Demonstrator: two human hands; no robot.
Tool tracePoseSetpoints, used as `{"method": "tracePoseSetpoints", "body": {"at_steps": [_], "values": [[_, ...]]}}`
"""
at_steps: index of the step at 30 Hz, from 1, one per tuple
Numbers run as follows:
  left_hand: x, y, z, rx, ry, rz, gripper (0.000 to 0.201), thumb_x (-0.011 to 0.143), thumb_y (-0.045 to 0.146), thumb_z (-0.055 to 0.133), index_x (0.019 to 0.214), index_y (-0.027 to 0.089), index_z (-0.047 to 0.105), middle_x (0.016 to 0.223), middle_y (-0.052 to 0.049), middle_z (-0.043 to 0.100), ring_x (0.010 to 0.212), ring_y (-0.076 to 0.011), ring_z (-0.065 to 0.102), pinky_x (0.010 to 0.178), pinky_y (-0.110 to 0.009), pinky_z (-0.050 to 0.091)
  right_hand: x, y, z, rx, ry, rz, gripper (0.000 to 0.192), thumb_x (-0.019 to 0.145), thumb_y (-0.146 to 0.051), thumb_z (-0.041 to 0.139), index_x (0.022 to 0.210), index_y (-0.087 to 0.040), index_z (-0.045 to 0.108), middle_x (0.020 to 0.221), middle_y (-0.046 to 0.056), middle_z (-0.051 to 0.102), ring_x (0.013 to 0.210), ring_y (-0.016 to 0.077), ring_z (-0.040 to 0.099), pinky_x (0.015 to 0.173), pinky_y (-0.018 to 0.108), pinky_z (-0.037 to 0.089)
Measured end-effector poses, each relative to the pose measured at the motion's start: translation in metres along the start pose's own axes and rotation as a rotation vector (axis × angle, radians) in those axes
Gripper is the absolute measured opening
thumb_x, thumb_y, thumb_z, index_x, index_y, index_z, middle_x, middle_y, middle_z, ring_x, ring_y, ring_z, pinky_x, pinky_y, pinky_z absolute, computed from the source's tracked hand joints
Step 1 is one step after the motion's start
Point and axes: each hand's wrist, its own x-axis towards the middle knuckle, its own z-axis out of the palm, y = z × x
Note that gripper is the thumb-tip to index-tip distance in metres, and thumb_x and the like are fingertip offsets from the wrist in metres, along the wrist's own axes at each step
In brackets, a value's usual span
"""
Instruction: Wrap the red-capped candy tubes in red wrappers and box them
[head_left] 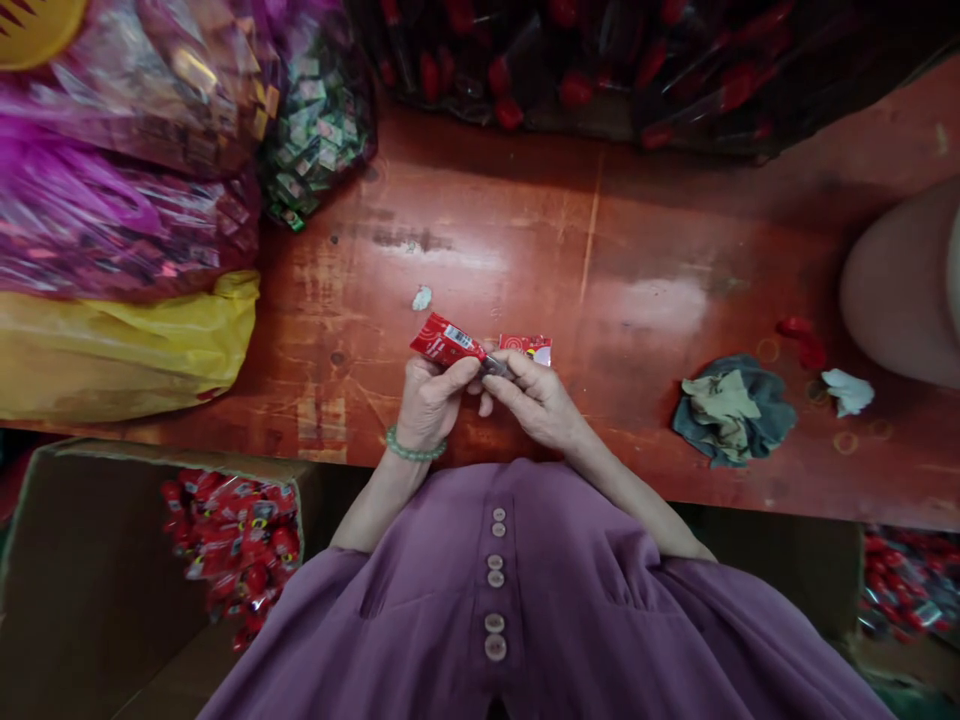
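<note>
A: Starting at the left edge of the worn red-brown wooden table (660,250), we see clear plastic bags of pink-wrapped packets (112,200) stacked on a yellow plastic bag (127,350), with a clear bag of small green packets (319,130) just beside them.

B: Below the table's near left corner we also have an open brown cardboard box (82,580) with a heap of small red packaged pieces (232,555) in it.

A: Moving toward the middle, a small pale scrap (422,298) lies on the table, just beyond our hands.

B: Then our left hand (431,400), with a green bead bracelet (412,450) at the wrist, is closed on a red printed plastic sachet (446,342). The sachet sticks up and to the left out of the fingers, over the table near its front edge.

A: Our right hand (536,400) meets the left one; its fingertips pinch a small dark piece (497,367) at the sachet's lower end. So both hands are together, clamped on the same work.

B: A second red and white sachet (527,346) lies just behind the right hand, touching or nearly so; we cannot tell which.

A: Farther right, a crumpled grey-green cloth (731,408) sits near the front edge, with small red caps (801,340) and a white paper scrap (849,390) beyond it.

B: Along the far edge lies a dark bag of red-tipped items (637,60).
</note>
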Motion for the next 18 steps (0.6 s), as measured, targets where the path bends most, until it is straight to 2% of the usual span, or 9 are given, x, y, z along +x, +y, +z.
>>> {"method": "tracePoseSetpoints", "body": {"at_steps": [4,7,11,15,18], "values": [[-0.001,-0.004,-0.001,0.041,-0.016,0.009,0.036,0.062,0.041,0.089,0.083,0.015,0.077,0.07,-0.004,0.071,0.044,-0.0087,0.054,0.038,-0.021,0.044,0.002,0.001,0.002,-0.123,0.043,-0.038,0.015,0.097,-0.035,0.053,0.1,-0.02,0.055,0.065,-0.005,0.061,0.063,0.0111,0.059,0.07,0.028,0.047],[-0.001,-0.007,-0.005,0.025,0.016,0.039,0.042,0.061,0.048,0.089,0.087,0.017,0.078,0.083,-0.007,0.076,0.05,-0.009,0.056,0.04,-0.02,0.045,0.004,0.002,0.005,-0.058,0.002,-0.014,0.013,0.096,-0.033,0.054,0.101,-0.021,0.052,0.069,-0.005,0.06,0.062,0.01,0.059,0.067,0.026,0.048],[-0.003,-0.014,-0.005,0.008,0.015,0.018,0.038,0.068,0.05,0.083,0.088,0.018,0.078,0.084,-0.006,0.076,0.05,-0.0078,0.054,0.04,-0.019,0.042,0.006,0.005,0.007,0.128,0.011,0.013,0.022,0.091,-0.037,0.062,0.097,-0.023,0.046,0.078,-0.006,0.06,0.058,0.007,0.06,0.061,0.023,0.049],[-0.006,-0.016,-0.002,0.045,-0.011,-0.024,0.034,0.067,0.047,0.085,0.079,0.017,0.076,0.082,-0.006,0.075,0.048,-0.0077,0.053,0.043,-0.021,0.044,0.008,0.007,0.003,0.222,0.042,0.019,0.036,0.086,-0.047,0.069,0.089,-0.023,0.042,0.093,-0.003,0.063,0.055,0.0043,0.06,0.055,0.022,0.048],[-0.007,-0.012,-0.004,0.054,0.017,-0.003,0.039,0.064,0.048,0.087,0.086,0.018,0.075,0.093,-0.008,0.076,0.058,-0.0119,0.062,0.048,-0.024,0.048,0.009,0.008,0.0,0.244,-0.005,0.044,0.038,0.086,-0.05,0.068,0.089,-0.023,0.043,0.084,-0.005,0.066,0.053,0.0052,0.061,0.054,0.021,0.048]]}}
